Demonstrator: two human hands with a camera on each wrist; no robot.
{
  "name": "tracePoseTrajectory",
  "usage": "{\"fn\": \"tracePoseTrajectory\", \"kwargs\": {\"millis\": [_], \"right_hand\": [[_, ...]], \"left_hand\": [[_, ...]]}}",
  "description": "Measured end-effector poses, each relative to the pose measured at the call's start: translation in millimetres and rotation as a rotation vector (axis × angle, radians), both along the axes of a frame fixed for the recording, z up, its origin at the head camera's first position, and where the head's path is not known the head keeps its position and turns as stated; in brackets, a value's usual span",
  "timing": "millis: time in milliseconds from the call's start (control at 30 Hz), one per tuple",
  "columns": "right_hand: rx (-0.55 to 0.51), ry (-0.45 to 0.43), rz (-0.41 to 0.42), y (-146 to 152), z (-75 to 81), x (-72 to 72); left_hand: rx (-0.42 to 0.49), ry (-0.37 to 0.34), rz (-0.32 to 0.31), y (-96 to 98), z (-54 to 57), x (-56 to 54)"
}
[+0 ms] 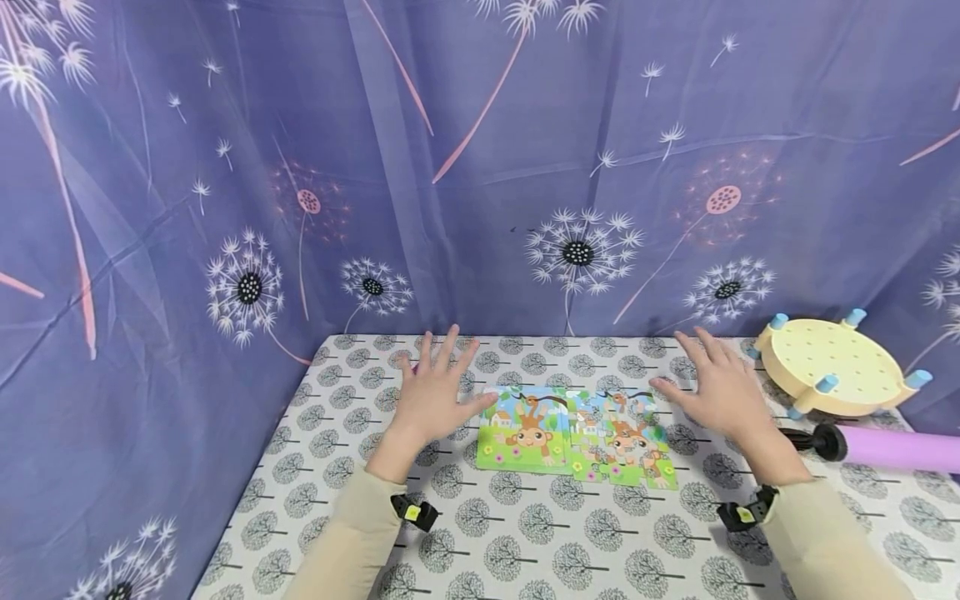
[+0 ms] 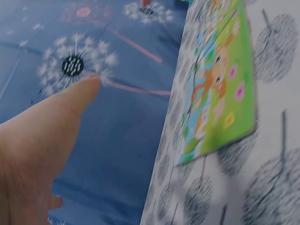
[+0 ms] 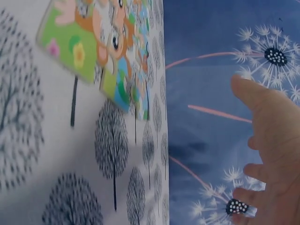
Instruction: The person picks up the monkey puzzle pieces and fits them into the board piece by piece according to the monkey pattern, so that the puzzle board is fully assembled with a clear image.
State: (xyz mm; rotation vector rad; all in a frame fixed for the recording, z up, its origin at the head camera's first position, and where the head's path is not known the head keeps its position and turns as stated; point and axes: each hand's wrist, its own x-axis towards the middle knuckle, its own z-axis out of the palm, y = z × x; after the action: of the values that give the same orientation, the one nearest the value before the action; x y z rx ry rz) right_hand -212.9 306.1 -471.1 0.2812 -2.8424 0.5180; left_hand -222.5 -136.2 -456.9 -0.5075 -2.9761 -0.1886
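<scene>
A monkey picture card, whole and flat, lies on the table. Against its right edge sits a jigsaw puzzle of the same monkey scene, its pieces set side by side with some gaps showing the cloth. My left hand is held over the table just left of the card, fingers spread, holding nothing. To the right of the puzzle my right hand hovers with fingers stretched out, likewise holding nothing. In the right wrist view the puzzle lies apart from the right hand.
A yellow oval stool-like object with blue-tipped legs rests at the back right. Before it lies a purple cylinder with a black end. Something small and magenta shows behind the left hand. A dandelion-patterned curtain borders the table.
</scene>
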Motion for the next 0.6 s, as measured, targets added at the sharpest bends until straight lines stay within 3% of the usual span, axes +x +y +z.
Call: {"fn": "tracePoseTrajectory", "kwargs": {"millis": [133, 300, 600], "right_hand": [[-0.070, 0.022, 0.064, -13.6, -0.7, -1.3], [-0.118, -0.064, 0.098, -32.3, -3.6, -2.6], [-0.112, -0.186, 0.175, -69.4, -16.7, -7.6]], "left_hand": [[-0.028, -0.015, -0.068, 10.8, -6.4, 10.4], [-0.044, -0.049, -0.136, 21.6, -14.6, 24.1], [-0.037, -0.105, -0.193, 30.2, -37.3, 40.4]]}}
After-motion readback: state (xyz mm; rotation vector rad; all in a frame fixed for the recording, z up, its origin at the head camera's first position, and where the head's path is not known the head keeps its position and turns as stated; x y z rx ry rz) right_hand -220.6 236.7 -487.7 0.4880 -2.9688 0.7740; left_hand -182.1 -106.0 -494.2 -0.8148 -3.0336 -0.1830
